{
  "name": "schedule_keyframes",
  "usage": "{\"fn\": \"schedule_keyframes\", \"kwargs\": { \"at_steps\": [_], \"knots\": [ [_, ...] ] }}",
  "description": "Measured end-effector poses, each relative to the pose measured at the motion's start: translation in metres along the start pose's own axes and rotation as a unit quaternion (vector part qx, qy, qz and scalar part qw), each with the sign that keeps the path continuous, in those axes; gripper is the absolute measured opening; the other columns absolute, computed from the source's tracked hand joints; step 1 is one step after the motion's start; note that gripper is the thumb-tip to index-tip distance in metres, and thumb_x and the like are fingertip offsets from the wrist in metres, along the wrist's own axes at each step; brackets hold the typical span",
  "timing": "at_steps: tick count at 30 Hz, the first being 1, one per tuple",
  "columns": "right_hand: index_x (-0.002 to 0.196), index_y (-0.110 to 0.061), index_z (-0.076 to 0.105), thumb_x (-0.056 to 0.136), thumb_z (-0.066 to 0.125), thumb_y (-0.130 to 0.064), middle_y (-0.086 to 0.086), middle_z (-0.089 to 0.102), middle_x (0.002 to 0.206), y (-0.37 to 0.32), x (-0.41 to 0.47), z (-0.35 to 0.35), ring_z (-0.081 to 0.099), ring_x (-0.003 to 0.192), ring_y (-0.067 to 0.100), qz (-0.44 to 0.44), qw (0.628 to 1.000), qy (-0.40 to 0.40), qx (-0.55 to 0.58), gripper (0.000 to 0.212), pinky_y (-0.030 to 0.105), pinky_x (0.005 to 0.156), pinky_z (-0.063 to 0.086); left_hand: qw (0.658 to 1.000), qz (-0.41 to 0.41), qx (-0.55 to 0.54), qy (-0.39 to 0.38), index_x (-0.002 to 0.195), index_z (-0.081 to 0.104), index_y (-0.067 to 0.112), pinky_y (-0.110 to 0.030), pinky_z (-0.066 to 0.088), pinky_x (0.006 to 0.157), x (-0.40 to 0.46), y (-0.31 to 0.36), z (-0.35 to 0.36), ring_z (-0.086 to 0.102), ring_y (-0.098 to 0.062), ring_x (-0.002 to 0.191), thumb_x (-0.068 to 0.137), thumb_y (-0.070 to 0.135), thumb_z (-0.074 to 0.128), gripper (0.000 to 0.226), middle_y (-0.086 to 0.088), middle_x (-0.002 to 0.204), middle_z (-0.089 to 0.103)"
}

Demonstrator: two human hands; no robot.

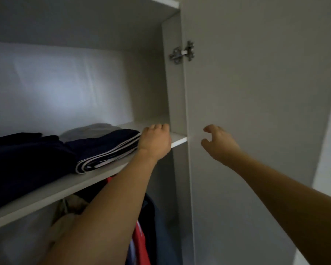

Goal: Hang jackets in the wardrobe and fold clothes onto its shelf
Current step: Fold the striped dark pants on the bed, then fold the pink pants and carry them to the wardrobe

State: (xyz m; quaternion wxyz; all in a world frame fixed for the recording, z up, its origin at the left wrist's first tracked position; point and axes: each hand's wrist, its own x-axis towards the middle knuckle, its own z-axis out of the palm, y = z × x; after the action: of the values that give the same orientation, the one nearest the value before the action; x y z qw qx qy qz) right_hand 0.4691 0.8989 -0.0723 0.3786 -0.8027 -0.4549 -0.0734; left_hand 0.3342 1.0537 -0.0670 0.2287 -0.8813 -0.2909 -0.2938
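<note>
1. White laminate wardrobe interior fills the view, with a flat white wooden shelf point(180, 140) crossing it and a tall white door point(256, 111) standing open to the right of that shelf on a metal hinge point(182, 52).
2. On the shelf lie a folded navy garment with white stripes along its edge point(107, 150), a folded grey cloth point(92, 130) behind it, and a darker navy folded pile point(23, 159) left of it.
3. The left hand point(155, 142) rests at the striped garment's right end, fingers curled over out of sight; whether they pinch the cloth cannot be told.
4. The right hand point(218, 142) hovers before the door's edge, right of the shelf, fingers loosely bent and holding nothing.
5. The step in hand seems to be seating the striped garment: it would do well to push it squarely back so its edge sits behind the shelf's front lip.
6. Below the shelf, hanging clothes, one red point(139, 243) and one dark blue point(151, 217), are largely hidden by the left forearm; no rail or hangers are visible, and dimness blurs the dark pile's folds.
</note>
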Motion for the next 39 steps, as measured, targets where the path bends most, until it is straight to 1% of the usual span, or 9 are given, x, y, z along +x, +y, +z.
{"fn": "schedule_keyframes", "kwargs": {
  "at_steps": [3,7,12,17,21,26,31,36,39],
  "knots": [
    [0.138,-0.015,0.042,0.093,0.051,-0.025,0.007,0.047,0.139,0.033,-0.046,-0.05,0.048,0.12,0.026,0.019,0.997,0.005,-0.071,0.047,0.035,0.098,0.04,0.998,0.032,-0.062,-0.005,0.111,0.054,0.008,-0.039,0.042,0.082,-0.007,0.068,-0.014,0.057,-0.035,0.102,0.094,0.023,0.04,0.027,-0.015,0.112,0.062],
    [0.137,-0.014,0.044,0.091,0.052,-0.023,0.007,0.049,0.138,0.076,-0.116,-0.123,0.048,0.123,0.026,0.041,0.988,0.048,-0.141,0.047,0.036,0.101,0.039,0.988,0.133,-0.078,-0.015,0.117,0.053,0.01,-0.038,0.035,0.093,-0.025,0.158,-0.048,0.053,-0.032,0.108,0.093,0.023,0.039,0.031,-0.011,0.118,0.058],
    [0.137,-0.012,0.044,0.092,0.051,-0.023,0.006,0.048,0.14,0.135,-0.209,-0.22,0.045,0.127,0.024,0.114,0.972,0.087,-0.186,0.047,0.034,0.103,0.037,0.968,0.216,-0.125,0.016,0.117,0.052,0.012,-0.039,0.036,0.095,-0.047,0.278,-0.117,0.052,-0.03,0.11,0.093,0.024,0.04,0.03,-0.009,0.12,0.056],
    [0.139,-0.014,0.042,0.092,0.052,-0.026,0.004,0.046,0.143,0.198,-0.322,-0.324,0.043,0.129,0.023,0.173,0.952,0.11,-0.227,0.049,0.036,0.104,0.038,0.943,0.281,-0.176,0.022,0.128,0.046,0.01,-0.038,0.037,0.101,-0.09,0.418,-0.189,0.051,-0.028,0.113,0.097,0.026,0.038,0.035,-0.008,0.127,0.052],
    [0.138,-0.012,0.042,0.09,0.054,-0.024,0.007,0.046,0.142,0.251,-0.415,-0.404,0.044,0.128,0.026,0.215,0.938,0.111,-0.248,0.05,0.036,0.103,0.037,0.929,0.312,-0.2,0.015,0.135,0.041,0.009,-0.041,0.031,0.108,-0.133,0.53,-0.249,0.047,-0.029,0.12,0.098,0.026,0.035,0.041,-0.009,0.136,0.047],
    [0.138,-0.011,0.043,0.09,0.055,-0.022,0.008,0.047,0.141,0.308,-0.513,-0.488,0.044,0.128,0.027,0.261,0.927,0.101,-0.25,0.05,0.038,0.106,0.037,0.914,0.35,-0.205,-0.029,0.139,0.036,0.01,-0.045,0.025,0.112,-0.183,0.652,-0.308,0.042,-0.029,0.125,0.097,0.023,0.034,0.044,-0.009,0.141,0.043],
    [0.138,-0.012,0.043,0.09,0.057,-0.023,0.008,0.047,0.14,0.356,-0.594,-0.565,0.047,0.123,0.026,0.311,0.905,0.14,-0.254,0.051,0.036,0.1,0.041,0.894,0.378,-0.236,-0.044,0.135,0.039,0.009,-0.044,0.029,0.109,-0.21,0.76,-0.355,0.044,-0.031,0.123,0.096,0.023,0.033,0.041,-0.011,0.138,0.045],
    [0.14,-0.014,0.041,0.089,0.06,-0.023,0.008,0.045,0.143,0.4,-0.695,-0.64,0.048,0.124,0.027,0.369,0.879,0.143,-0.268,0.055,0.036,0.099,0.042,0.871,0.412,-0.26,-0.06,0.138,0.037,0.008,-0.047,0.029,0.109,-0.256,0.874,-0.411,0.043,-0.033,0.124,0.096,0.023,0.033,0.045,-0.014,0.14,0.044],
    [0.139,-0.014,0.042,0.088,0.063,-0.023,0.01,0.046,0.142,0.426,-0.758,-0.694,0.048,0.124,0.028,0.394,0.861,0.168,-0.276,0.056,0.036,0.098,0.043,0.848,0.456,-0.265,-0.044,0.141,0.036,0.009,-0.048,0.026,0.112,-0.294,0.943,-0.457,0.042,-0.032,0.126,0.095,0.02,0.033,0.048,-0.013,0.143,0.042]
  ]
}}
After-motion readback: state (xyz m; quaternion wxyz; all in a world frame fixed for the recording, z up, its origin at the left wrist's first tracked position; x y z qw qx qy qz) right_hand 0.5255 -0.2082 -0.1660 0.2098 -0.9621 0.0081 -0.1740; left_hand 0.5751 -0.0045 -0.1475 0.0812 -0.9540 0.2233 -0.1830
